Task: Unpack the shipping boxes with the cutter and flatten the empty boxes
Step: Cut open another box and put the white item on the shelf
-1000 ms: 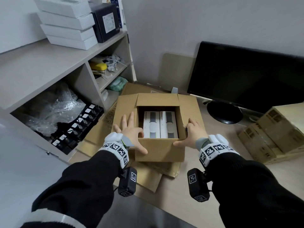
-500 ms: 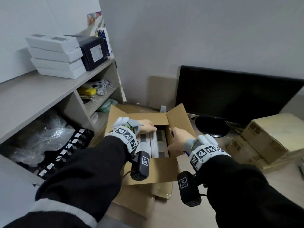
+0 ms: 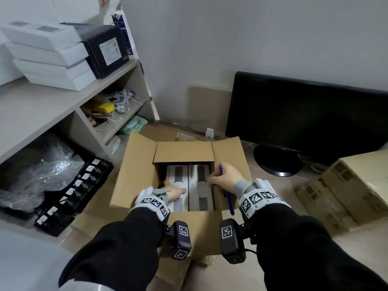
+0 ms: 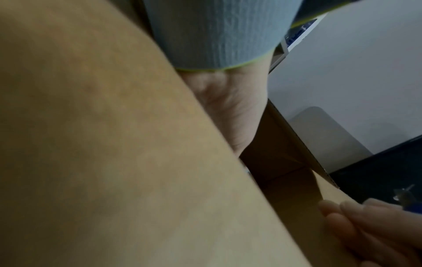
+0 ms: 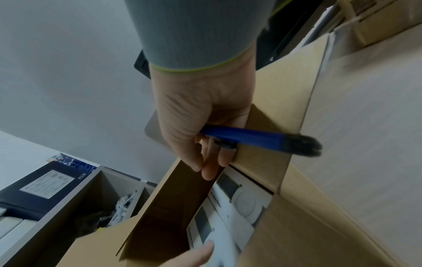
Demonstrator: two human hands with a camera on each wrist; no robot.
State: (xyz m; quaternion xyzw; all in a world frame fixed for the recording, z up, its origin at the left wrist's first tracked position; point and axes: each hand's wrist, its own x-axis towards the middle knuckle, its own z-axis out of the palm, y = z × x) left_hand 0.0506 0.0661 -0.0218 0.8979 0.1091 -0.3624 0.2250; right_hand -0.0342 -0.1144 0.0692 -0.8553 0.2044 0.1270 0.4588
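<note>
An open cardboard shipping box (image 3: 136, 171) stands in front of me with all flaps folded out. Inside lie two white product boxes (image 3: 200, 192) with grey stripes, side by side. My left hand (image 3: 174, 190) reaches in and rests on the left white box; the box wall hides its fingers. My right hand (image 3: 212, 181) grips a blue cutter (image 3: 227, 198) while its fingertips hook over the box's right inner wall. In the right wrist view the cutter (image 5: 251, 136) crosses the palm above the white boxes (image 5: 228, 207). The left wrist view shows mostly cardboard (image 4: 114, 162).
A black monitor (image 3: 304, 118) stands at the back right, and more sealed cardboard boxes (image 3: 346, 192) sit at the right. A shelf unit (image 3: 42, 106) on the left carries white boxes (image 3: 48, 53), bubble wrap and a black tray (image 3: 69, 192). Flattened cardboard (image 3: 94, 208) lies underneath the box.
Both hands left the box's outer front edge and went inside it. The left hand dropped onto the left white box; the right, still holding the cutter, moved to the right inner wall.
</note>
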